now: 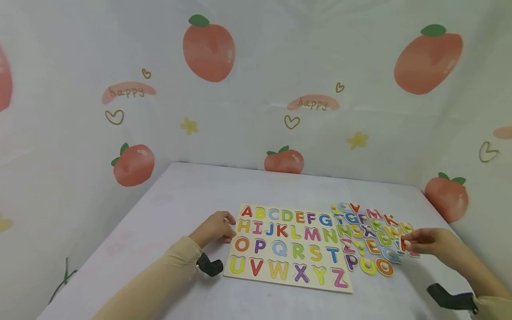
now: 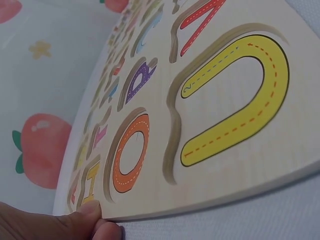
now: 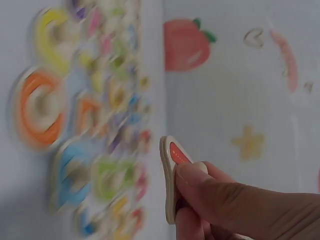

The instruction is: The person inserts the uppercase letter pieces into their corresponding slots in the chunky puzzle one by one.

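Observation:
A wooden alphabet puzzle board with letter-shaped recesses lies flat on the table. My left hand holds its left edge; the left wrist view shows the thumb beside the yellow H recess, with another fingertip below the edge. On the right, my right hand pinches a red letter piece by its knob, above the loose pieces. Fingers cover much of that piece, so I cannot tell which letter it is. Nearby lie a blue Q piece and an orange O piece.
Several knobbed letter pieces, among them a yellow U and a pink M, lie crowded against the board's right side. The white table meets a peach-printed backdrop behind. Black wrist straps show near both sleeves.

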Action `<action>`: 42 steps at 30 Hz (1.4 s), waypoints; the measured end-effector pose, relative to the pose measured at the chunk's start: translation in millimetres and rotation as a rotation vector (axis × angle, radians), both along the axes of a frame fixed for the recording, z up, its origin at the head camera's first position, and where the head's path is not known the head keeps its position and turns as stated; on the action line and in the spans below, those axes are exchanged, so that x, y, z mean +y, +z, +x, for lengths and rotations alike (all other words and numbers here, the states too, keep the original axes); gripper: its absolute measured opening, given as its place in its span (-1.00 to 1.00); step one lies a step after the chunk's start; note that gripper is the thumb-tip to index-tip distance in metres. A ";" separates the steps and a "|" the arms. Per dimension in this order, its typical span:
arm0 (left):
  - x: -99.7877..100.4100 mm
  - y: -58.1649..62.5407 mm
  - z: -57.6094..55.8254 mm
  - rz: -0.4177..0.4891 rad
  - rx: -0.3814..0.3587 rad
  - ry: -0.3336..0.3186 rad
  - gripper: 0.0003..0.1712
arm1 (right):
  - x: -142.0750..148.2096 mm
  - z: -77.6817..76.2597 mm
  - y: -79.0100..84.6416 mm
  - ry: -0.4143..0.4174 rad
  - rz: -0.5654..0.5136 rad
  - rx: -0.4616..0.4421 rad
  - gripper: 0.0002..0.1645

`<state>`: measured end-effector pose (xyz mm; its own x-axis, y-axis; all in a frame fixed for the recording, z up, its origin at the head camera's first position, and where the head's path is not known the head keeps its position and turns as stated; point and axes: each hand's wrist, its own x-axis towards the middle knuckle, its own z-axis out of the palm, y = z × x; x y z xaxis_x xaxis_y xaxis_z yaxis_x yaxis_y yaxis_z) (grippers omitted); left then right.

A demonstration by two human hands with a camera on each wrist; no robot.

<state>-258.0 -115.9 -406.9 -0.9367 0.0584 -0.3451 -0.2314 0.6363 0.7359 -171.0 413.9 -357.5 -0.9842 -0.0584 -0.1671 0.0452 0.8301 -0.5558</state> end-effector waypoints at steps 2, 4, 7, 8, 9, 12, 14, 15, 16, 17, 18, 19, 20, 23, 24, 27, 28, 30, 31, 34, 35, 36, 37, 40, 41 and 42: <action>-1.2 -1.1 -0.4 -0.005 0.004 0.004 -0.63 | -19.5 -8.2 13.6 0.017 -0.007 0.028 -0.45; -2.2 -2.0 -0.6 -0.004 0.004 0.007 -0.63 | -42.9 -17.2 24.6 0.053 -0.015 0.059 -0.46; -2.9 -1.9 0.0 0.004 0.013 0.004 -0.63 | -83.2 -33.2 35.4 0.107 -0.061 0.090 -0.54; -2.9 -1.8 0.3 0.006 0.017 0.000 -0.63 | -96.9 -39.3 37.8 0.123 -0.074 0.099 -0.57; -2.7 -1.5 0.6 0.009 0.018 -0.001 -0.63 | -110.1 -45.9 39.4 0.139 -0.088 0.108 -0.60; -1.9 -1.7 1.1 0.000 0.027 -0.008 -0.63 | -148.7 -65.6 40.8 0.170 -0.153 0.117 -0.69; -2.1 -1.7 1.3 -0.007 0.028 -0.008 -0.63 | -174.0 -78.3 39.6 0.188 -0.183 0.123 -0.74; -2.1 -1.6 1.5 -0.009 0.029 -0.006 -0.64 | -185.8 -84.1 38.5 0.202 -0.198 0.127 -0.76; -2.2 -1.5 1.6 -0.009 0.029 -0.003 -0.64 | -197.4 -89.5 37.0 0.211 -0.216 0.125 -0.78; -2.2 -1.3 1.8 -0.005 0.027 0.000 -0.64 | -208.6 -94.5 35.1 0.215 -0.228 0.126 -0.80; -2.2 -1.2 2.3 -0.006 0.029 -0.004 -0.64 | -219.2 -99.4 33.0 0.219 -0.237 0.126 -0.82; -2.2 -0.8 2.6 -0.006 0.029 -0.006 -0.64 | -229.4 -104.3 30.2 0.225 -0.244 0.127 -0.83; -2.1 -0.4 2.9 -0.005 0.028 -0.005 -0.64 | -238.9 -108.6 27.5 0.232 -0.256 0.121 -0.84; -1.4 0.4 3.2 -0.010 0.024 -0.005 -0.64 | -264.0 -119.5 17.5 0.236 -0.290 0.097 -0.85; -1.0 0.4 3.1 -0.014 0.025 -0.008 -0.64 | -271.1 -122.5 14.0 0.236 -0.298 0.090 -0.85; 0.2 -0.1 1.9 -0.012 0.027 -0.014 -0.64 | -289.4 -129.1 3.2 0.228 -0.315 0.064 -0.83; 0.2 -0.7 1.3 -0.014 0.029 -0.020 -0.64 | -295.4 -131.5 -0.8 0.219 -0.320 0.056 -0.83; 0.2 -2.3 0.1 -0.019 0.029 -0.026 -0.64 | -306.0 -135.8 -9.1 0.210 -0.335 0.041 -0.84; 0.3 -2.8 -0.3 -0.023 0.028 -0.025 -0.64 | -311.7 -137.5 -12.7 0.201 -0.339 0.034 -0.85; 0.1 -3.3 -0.7 -0.033 0.025 -0.025 -0.65 | -326.8 -141.5 -22.4 0.181 -0.362 0.030 -0.88; 0.2 -3.3 -0.8 -0.034 0.024 -0.025 -0.65 | -331.1 -142.2 -24.7 0.176 -0.362 0.039 -0.88; 0.3 -3.0 -0.8 -0.035 0.023 -0.025 -0.65 | -335.2 -142.8 -26.7 0.168 -0.360 0.048 -0.88; 0.3 -2.7 -0.7 -0.033 0.025 -0.028 -0.65 | -338.9 -143.5 -29.1 0.162 -0.363 0.058 -0.88; 0.5 -2.8 -1.1 -0.031 0.025 -0.032 -0.65 | -346.7 -144.5 -35.1 0.144 -0.370 0.085 -0.88; 0.7 -3.3 -1.1 -0.029 0.026 -0.035 -0.65 | -348.8 -144.3 -36.8 0.140 -0.372 0.091 -0.88; 0.5 -3.7 -1.1 -0.027 0.027 -0.035 -0.65 | -350.6 -144.0 -38.7 0.134 -0.379 0.089 -0.88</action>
<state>-259.1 -115.4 -410.5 -0.9432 0.0825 -0.3219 -0.1890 0.6636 0.7238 -315.0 63.3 -396.1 -0.9733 -0.2284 -0.0234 -0.1118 0.5606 -0.8205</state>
